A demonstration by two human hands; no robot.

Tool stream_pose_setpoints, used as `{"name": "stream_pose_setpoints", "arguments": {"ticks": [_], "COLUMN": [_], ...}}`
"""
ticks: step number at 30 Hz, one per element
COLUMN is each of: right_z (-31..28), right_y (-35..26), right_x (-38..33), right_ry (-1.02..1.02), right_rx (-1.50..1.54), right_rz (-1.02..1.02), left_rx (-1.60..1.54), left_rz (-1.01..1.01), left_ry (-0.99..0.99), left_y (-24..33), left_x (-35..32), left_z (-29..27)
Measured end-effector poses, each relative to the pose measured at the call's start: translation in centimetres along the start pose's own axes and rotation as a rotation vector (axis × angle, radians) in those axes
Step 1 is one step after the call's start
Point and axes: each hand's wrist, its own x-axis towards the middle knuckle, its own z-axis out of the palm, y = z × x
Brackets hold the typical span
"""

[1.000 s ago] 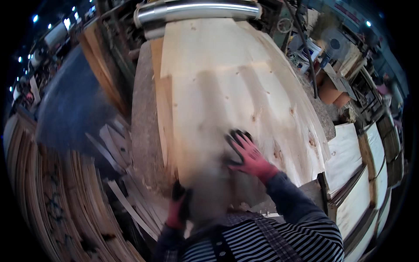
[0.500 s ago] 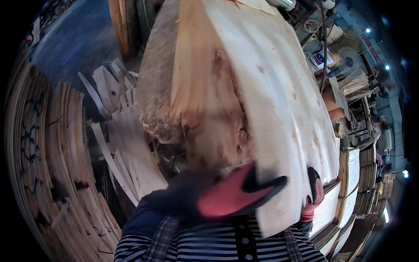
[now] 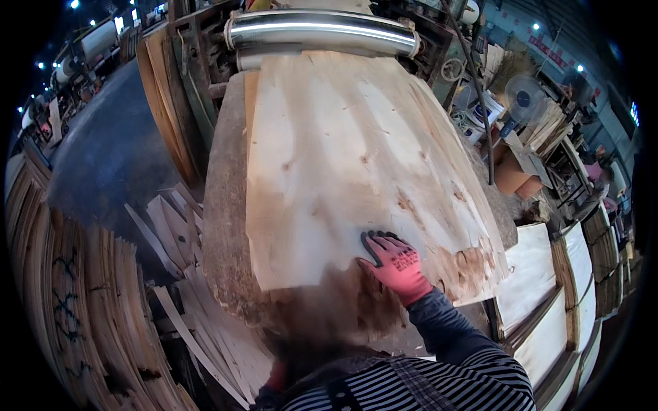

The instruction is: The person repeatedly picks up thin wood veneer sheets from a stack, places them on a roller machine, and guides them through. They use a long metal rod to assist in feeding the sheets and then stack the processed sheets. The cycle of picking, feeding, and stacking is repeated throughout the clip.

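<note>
A large pale wood veneer sheet lies on a worn board-topped table, its far edge near a shiny metal roller. My right hand, in a pink glove with black fingertips, rests on the near part of the veneer, fingers stretched out and holding nothing. Brown, ragged patches mark the near edge of the wood, partly blurred. My left hand shows only as a smeared reddish bit low by my body; its fingers are hidden.
Stacked veneer stands at the left, with loose wood strips beside the table. To the right are more stacked sheets, a cardboard box and a fan. A dark upright rod stands beside the table's right side.
The pale veneer sheet, earlier raised near my body between both hands, now lies on the table. My left hand has dropped toward my body; my right hand has moved onto the wood. The view has shifted.
</note>
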Motion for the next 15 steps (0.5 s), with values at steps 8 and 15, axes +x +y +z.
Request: {"name": "stream_pose_setpoints", "arguments": {"ticks": [8, 15], "right_z": [9.4, 10.6], "right_y": [3.2, 3.8], "right_x": [13.5, 14.3], "right_ry": [0.105, 0.116], "right_rx": [0.171, 0.075], "right_rz": [0.076, 0.117], "left_rx": [0.298, 0.527], "left_rz": [-0.003, 0.363], "left_ry": [-0.006, -0.081], "left_y": [-1.5, 1.3], "left_x": [-1.4, -1.2], "left_z": [-0.7, -0.3]}}
